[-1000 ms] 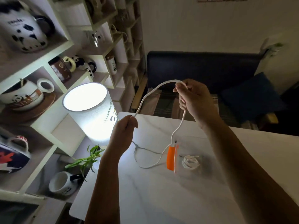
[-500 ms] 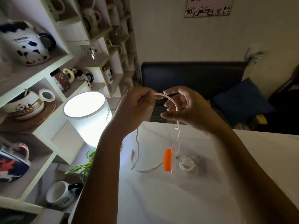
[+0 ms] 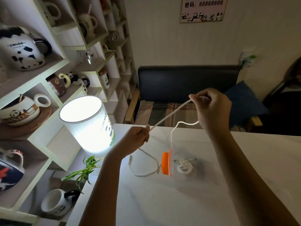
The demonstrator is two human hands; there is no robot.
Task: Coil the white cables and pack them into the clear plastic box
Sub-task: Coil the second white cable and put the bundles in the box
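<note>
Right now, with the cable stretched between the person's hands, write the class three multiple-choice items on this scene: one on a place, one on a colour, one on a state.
1. Where does the coiled white cable lie?
A. inside the clear plastic box
B. on the shelf
C. on the sofa

2. What colour is the box's lid?
A. blue
B. orange
C. green

3. What state is the table lamp in?
A. switched off
B. tipped over
C. lit

Answers:
1 A, the coil shows through the box's clear wall.
2 B, the lid at the box's left end is orange.
3 C, the upright lamp glows white beside the left hand, while the right hand holds the other white cable up.
</note>
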